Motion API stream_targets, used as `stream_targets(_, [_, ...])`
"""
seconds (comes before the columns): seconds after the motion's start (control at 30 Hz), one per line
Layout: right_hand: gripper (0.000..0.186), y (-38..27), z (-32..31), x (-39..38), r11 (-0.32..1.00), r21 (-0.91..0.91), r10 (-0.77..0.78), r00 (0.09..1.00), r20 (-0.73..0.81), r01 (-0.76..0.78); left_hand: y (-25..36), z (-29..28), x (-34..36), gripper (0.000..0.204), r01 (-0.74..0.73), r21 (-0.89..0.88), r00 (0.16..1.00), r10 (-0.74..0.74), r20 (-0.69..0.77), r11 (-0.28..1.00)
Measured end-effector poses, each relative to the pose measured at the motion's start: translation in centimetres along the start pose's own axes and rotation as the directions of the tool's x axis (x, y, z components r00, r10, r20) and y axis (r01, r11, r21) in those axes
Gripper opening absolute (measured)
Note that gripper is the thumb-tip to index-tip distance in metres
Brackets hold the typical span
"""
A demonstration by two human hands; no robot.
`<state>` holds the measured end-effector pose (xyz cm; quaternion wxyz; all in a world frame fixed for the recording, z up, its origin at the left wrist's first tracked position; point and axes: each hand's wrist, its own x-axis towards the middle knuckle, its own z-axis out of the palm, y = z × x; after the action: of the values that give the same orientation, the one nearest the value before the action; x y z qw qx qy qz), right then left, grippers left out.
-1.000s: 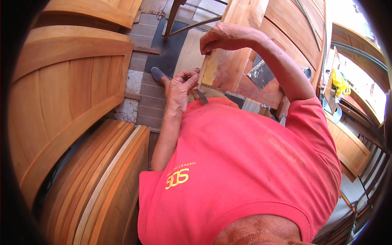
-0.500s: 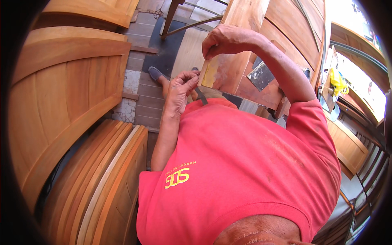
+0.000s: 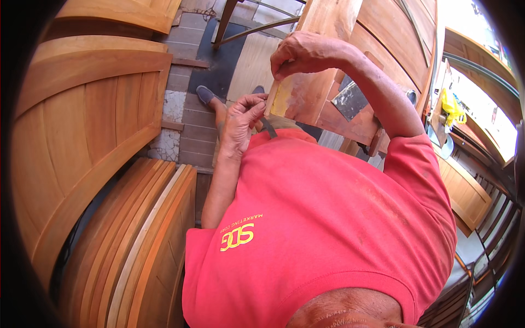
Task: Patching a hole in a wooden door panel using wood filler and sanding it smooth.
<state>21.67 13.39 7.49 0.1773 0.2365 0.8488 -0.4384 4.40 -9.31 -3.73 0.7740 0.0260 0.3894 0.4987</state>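
A thin pale wooden strip (image 3: 272,99) stands along the near left end of a wooden board (image 3: 306,90). My left hand (image 3: 240,121) is closed, with thumb and fingertips pinched at the strip's lower end. At its upper end, my right hand (image 3: 298,54) curls over from the right with the thumb and fingers pressed together. A yellow smeared patch (image 3: 281,98) lies on the board beside the strip. Below the left hand, a dark flat band (image 3: 269,128) crosses the hem of my red shirt; its kind is unclear.
Large arched wooden panels (image 3: 93,109) lean on the left, above a stack of panels (image 3: 128,246). A dark, paint-smeared plate (image 3: 350,101) lies on the work surface under my right forearm. A yellow plastic bag (image 3: 453,109) hangs at the right. A stool or table leg (image 3: 225,24) stands at the far side.
The view has shifted very slightly against the floor and panels. Both hands keep nearly the same pinch and place at the strip.
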Motion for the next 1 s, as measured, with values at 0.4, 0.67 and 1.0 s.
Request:
stream_targets(0.4, [0.016,1.8,1.5,0.2,0.979,-0.066,-0.201,0.969,-0.145,0.193,-0.3,0.1,0.2,0.010,0.024,-0.085,1.000,-0.022,0.021,0.996])
stream_targets(0.67, [0.015,1.7,1.5,0.4,0.980,-0.022,-0.200,0.969,-0.142,0.199,-0.3,0.1,0.1,0.005,0.023,-0.113,0.999,-0.021,0.027,0.993])
stream_targets(1.0, [0.013,1.7,1.3,0.6,0.979,-0.026,-0.205,0.975,-0.089,0.204,0.1,0.4,-0.1,0.003,0.028,-0.102,1.000,-0.028,0.002,0.994])
